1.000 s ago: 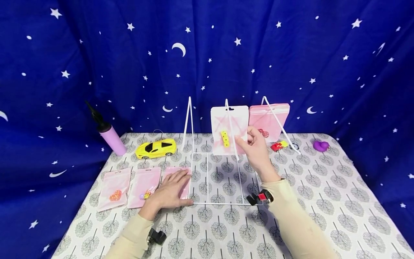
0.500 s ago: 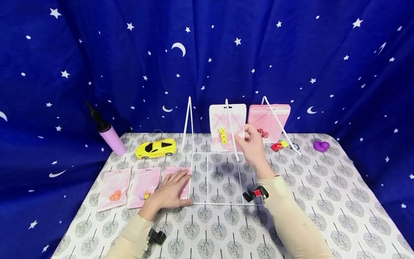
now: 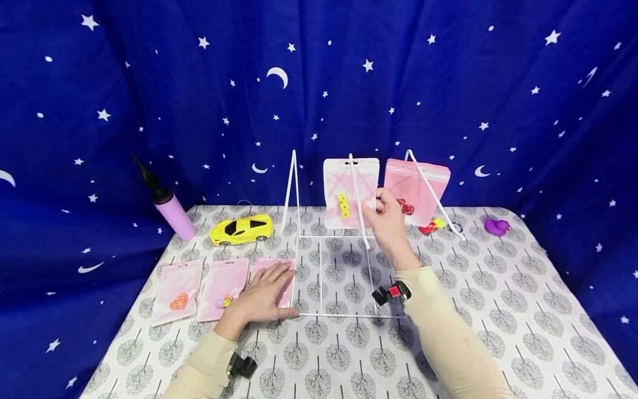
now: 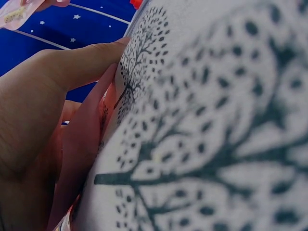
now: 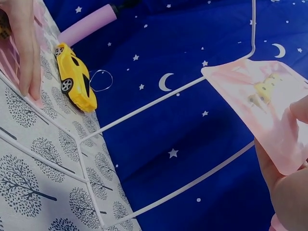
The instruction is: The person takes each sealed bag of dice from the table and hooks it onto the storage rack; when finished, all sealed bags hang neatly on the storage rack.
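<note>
My right hand pinches the lower right edge of a pale pink zip bag between thumb and fingers. Yellow dice show through its front. The bag's top hole sits at the middle prong of a white wire display rack, and the prong's arm crosses in front of the bag. On the table, my left hand lies with fingers extended over another pink bag, covering much of it. The left thumb reaches the rack's near left corner. In the right wrist view, the pinched bag is tilted.
A pink bag with red dice hangs on the right prong. Two more pink bags, one with orange dice, one with mixed dice, lie left. Around stand a yellow toy car, purple pump, small red-yellow car and purple duck.
My right hand has raised the bag with yellow dice slightly and shifted it a little left. The bag on the right prong has tilted. The left hand has stayed in place.
</note>
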Available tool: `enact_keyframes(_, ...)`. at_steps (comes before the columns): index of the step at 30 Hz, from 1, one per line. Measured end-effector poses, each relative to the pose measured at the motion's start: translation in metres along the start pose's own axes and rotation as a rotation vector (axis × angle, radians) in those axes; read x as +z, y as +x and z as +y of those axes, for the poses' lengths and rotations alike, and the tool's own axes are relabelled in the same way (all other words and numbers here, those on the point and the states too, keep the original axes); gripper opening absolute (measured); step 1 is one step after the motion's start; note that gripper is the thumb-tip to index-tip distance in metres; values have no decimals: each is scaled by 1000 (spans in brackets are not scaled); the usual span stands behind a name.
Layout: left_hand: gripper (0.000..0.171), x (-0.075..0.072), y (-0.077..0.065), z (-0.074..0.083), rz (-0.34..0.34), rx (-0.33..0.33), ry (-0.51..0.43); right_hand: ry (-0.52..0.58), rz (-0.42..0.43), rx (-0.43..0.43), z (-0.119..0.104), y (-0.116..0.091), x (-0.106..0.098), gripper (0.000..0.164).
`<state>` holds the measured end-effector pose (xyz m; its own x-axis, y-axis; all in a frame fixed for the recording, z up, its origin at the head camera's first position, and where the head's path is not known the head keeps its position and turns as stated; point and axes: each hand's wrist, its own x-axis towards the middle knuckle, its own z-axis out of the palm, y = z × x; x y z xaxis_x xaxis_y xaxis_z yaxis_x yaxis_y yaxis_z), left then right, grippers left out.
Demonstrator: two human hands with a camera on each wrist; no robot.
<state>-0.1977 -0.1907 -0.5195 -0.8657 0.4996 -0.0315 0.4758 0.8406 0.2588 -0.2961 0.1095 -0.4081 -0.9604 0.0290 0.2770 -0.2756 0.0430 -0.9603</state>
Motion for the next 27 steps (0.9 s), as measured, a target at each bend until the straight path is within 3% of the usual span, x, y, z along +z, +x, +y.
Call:
enact_keyframes(10, 101, 0, 0, 2, -18, -15, -4, 19, -16, 22, 9, 3, -1, 15)
enact_keyframes(17, 101, 0, 0, 2, -11, -8, -6, -16, -82, 78, 23, -2, -7, 7)
enact_keyframes(27, 101, -1, -1, 1, -7, -7, -10, -84, -187, 85, 50, -15, -18, 17)
